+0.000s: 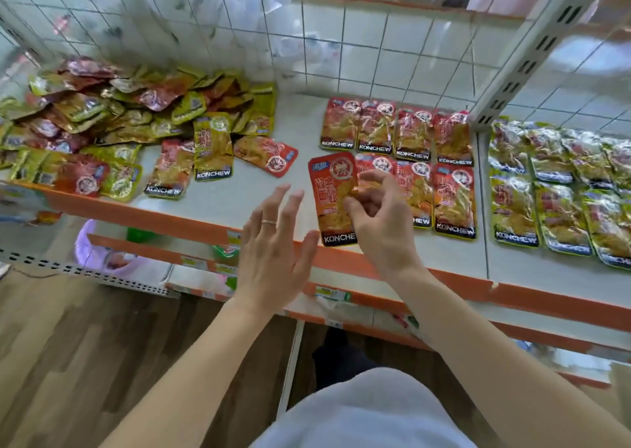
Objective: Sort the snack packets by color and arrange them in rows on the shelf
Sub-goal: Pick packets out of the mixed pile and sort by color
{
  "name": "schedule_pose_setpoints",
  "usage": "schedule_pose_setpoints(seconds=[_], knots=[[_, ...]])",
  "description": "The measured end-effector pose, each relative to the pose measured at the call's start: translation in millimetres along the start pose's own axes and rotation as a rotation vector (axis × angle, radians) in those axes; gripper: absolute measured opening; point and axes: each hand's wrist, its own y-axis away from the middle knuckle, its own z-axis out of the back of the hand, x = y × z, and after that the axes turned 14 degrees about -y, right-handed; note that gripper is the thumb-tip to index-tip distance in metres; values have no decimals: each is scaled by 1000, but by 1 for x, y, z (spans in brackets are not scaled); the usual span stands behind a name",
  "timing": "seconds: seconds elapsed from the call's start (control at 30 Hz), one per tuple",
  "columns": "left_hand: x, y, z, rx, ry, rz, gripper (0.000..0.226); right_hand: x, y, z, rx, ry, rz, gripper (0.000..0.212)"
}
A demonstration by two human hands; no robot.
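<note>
While the right grip (379,215) pinches the red packet (329,201) by its right long edge, thumb on the printed face and fingers curled over it, the packet lies just left of that grip and touching it, low over the shelf (239,205). Whether it lies fully flat I cannot tell. Its long axis runs straight away from the person: the black label end sits on the wrist side at the orange front lip (153,217), and the round emblem end lies beyond the fingertips. Directly under and to the right of the right grip is the front red row (454,201), its nearest packet half hidden by the hand, and beyond the fingertips lies the back red row (396,130) of four. The coming move seems to turn on that one side-by-side relation, with the held packet brought parallel to its hidden neighbour and its label end level with the others. The right grip is plainly the nearer one for this. The left grip (273,242) is open, fingers straight and spread, hovering just left of the packet and apart from it. From there the mixed pile (112,113) lies well to its left and beyond, with a few loose packets (213,147) between. Yellow-green rows (546,195) lie well to the right of the right grip.
</note>
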Motion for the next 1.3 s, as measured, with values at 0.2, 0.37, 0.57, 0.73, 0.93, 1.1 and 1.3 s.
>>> schedule_pose_setpoints(seconds=[0.2,0.37,0.57,0.73,0.93,1.1,1.3], knots=[[12,-38,-4,13,-57,-41,57,0,-40,-17,25,248,133,38],[12,-61,-9,22,-103,-115,50,-9,-50,-19,23,525,187,30],[20,-73,-21,165,-67,-183,50,-25,-41,21,-81,809,405,22],[20,-72,-19,184,-101,-207,56,-37,-24,46,-21,952,311,34],[20,-72,-20,230,-136,-267,53,-32,-19,37,-43,1104,259,44],[18,-72,-21,230,-134,-251,51,-33,-15,27,-93,1145,215,46],[18,-73,-23,233,-158,-259,52,-33,-17,28,-73,1049,202,48]])
